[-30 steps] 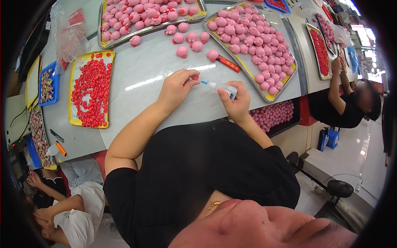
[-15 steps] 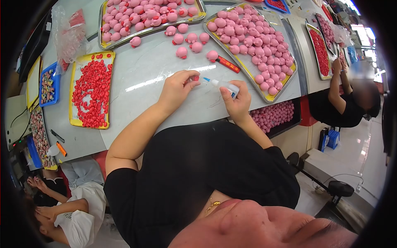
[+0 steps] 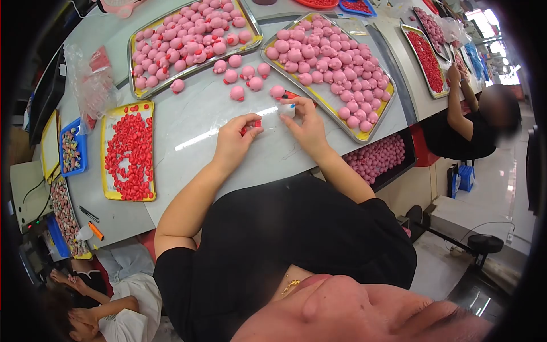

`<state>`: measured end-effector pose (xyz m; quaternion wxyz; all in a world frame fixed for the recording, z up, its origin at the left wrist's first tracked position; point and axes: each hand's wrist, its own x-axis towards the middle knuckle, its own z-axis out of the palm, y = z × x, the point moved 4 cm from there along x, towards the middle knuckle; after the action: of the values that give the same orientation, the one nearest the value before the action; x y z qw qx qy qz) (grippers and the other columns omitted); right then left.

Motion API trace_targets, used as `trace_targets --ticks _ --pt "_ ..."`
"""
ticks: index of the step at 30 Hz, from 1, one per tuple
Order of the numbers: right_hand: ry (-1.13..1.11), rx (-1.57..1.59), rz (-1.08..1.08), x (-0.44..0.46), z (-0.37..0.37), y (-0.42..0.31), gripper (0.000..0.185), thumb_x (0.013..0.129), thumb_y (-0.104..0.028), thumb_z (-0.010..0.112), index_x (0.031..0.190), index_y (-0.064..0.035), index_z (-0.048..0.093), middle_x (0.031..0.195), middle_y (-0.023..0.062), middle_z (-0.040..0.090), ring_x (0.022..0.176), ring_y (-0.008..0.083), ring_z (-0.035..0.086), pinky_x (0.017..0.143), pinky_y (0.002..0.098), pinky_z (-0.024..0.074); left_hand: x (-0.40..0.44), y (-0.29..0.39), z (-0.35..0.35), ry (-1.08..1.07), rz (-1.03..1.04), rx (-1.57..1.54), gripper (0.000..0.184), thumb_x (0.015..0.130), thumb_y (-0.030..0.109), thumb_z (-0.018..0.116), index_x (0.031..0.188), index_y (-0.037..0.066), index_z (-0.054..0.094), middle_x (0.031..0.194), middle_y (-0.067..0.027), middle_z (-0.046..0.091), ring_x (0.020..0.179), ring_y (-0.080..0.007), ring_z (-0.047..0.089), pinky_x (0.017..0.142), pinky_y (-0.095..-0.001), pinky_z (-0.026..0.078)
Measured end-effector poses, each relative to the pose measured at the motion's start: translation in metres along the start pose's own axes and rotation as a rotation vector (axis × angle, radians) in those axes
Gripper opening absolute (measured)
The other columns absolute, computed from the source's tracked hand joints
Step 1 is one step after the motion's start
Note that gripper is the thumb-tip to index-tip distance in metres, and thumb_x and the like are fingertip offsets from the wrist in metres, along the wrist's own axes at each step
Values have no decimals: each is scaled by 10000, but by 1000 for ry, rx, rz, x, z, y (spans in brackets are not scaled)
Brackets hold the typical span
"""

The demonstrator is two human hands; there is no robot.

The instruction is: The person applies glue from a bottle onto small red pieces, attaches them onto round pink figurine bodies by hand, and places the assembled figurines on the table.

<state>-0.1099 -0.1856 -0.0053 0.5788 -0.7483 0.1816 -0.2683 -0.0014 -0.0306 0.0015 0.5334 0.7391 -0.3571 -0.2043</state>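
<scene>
My left hand (image 3: 235,137) is closed, pinching a small glossy red piece (image 3: 258,123) between thumb and fingertips. To its right, my right hand (image 3: 309,128) grips a small white glue bottle (image 3: 287,110) with a blue tip. The fingers cover part of the bottle, and a gap separates it from the red piece. Just beyond the hands lie several pink balls (image 3: 255,84), some with red parts on them. A red tube-like object (image 3: 293,96) is partly hidden behind my right hand.
Trays of pink figures (image 3: 137,91) and pink balls (image 3: 364,137) stand at the back. On the left are a yellow-lined tray of red pieces (image 3: 149,196), a blue tray (image 3: 84,149) and a plastic bag (image 3: 91,85). Co-workers (image 3: 461,134) sit on both sides.
My right hand has turned the glue bottle away from the red piece and moved up and slightly left. The left hand still holds the red piece. The whole view has shifted slightly.
</scene>
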Motion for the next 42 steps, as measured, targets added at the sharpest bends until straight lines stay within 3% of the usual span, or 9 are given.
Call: trace_targets --ticks 7,9,16,20,22,26,28,33,42 --pt "147 -806 -296 -1 -65 -38 169 816 -38 567 978 -1 594 1058 145 602 967 310 550 838 371 434 0 1 1 -39 -23 -6 255 762 53 708 1004 18 635 854 -85 639 704 -142 578 658 -261 482" --pt "63 -1020 -260 -4 -86 -35 199 795 -24 533 982 -7 599 1067 139 602 996 307 545 852 377 432 -1 2 2 -35 3 -16 251 773 46 701 1012 10 633 847 -67 633 701 -117 552 658 -250 470" --pt "-86 -1099 -121 -4 -102 -16 236 848 -53 540 1077 -28 590 1102 130 597 1031 318 536 872 374 424 -1 0 0 -6 19 -34 243 787 55 691 1017 11 627 843 -59 632 681 -116 535 666 -244 466" --pt "46 -1060 -128 1 -93 -30 299 853 -70 579 1142 -1 546 1121 139 572 1007 268 570 839 345 461 -2 5 -2 -47 -29 -22 239 790 73 691 1016 23 631 865 -71 629 671 -113 528 656 -245 464" --pt "49 -231 182 -5 -86 -19 311 879 -29 568 1186 -20 519 1105 116 584 897 184 606 765 299 486 -3 5 1 -51 0 -52 263 779 105 706 1016 20 629 845 -91 645 632 -141 508 630 -273 465" --pt "-140 -55 25 -15 -49 -23 329 865 56 540 1189 23 490 1206 103 486 943 141 582 759 266 496 -4 5 6 -111 -18 -60 244 787 74 689 1023 44 637 860 -70 638 660 -115 513 647 -250 459" --pt "-219 316 189 -25 -29 -24 383 869 56 533 1240 27 442 1227 115 476 947 169 598 789 278 502 -6 6 7 -146 -10 -38 251 786 73 688 1030 46 638 873 -75 641 666 -116 522 651 -252 462" --pt "-204 361 244 -31 -20 -23 408 872 32 564 1249 76 414 1046 130 596 885 186 625 791 281 504 -8 9 7 -144 -22 -40 252 787 70 689 1031 33 638 872 -74 644 677 -111 537 653 -245 464" --pt "-194 452 307 -33 -20 -11 394 849 -1 621 1199 61 449 1030 119 610 867 163 614 777 272 498 -8 10 11 -160 6 -27 258 778 73 713 1022 26 643 813 -46 619 696 -93 547 655 -233 461"
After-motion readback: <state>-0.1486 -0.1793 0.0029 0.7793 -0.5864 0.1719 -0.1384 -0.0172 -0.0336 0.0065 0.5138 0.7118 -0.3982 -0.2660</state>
